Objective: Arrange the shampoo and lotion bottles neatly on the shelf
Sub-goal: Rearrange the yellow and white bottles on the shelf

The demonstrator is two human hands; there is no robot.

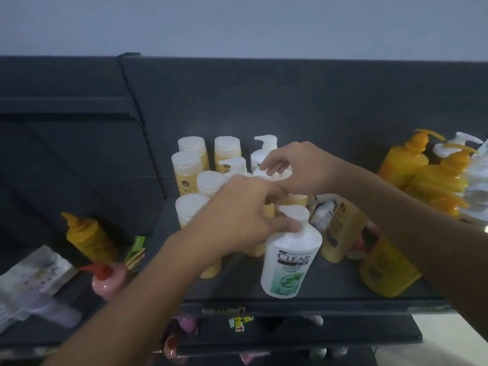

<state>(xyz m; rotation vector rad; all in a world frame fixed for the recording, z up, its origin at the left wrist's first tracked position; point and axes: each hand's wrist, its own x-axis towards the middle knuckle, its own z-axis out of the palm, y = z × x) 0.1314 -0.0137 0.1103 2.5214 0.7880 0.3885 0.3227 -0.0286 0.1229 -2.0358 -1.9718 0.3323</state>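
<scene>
Head view: hands (237,207) hide, seemingly grip, white pump bottles (290,260).

Both my forearms are bare right up to where they leave the bottom and right edges of the view; no sleeve or cuff shows on either one. My left hand (237,215) wears nothing: no glove, no ring that I can make out, no watch or band at the wrist. My right hand (303,167) is bare as well, its wrist plain and unmarked. My fingernails look short and unpainted, though the light is dim and the picture is soft, so finer detail on my fingers is hard to tell.
</scene>
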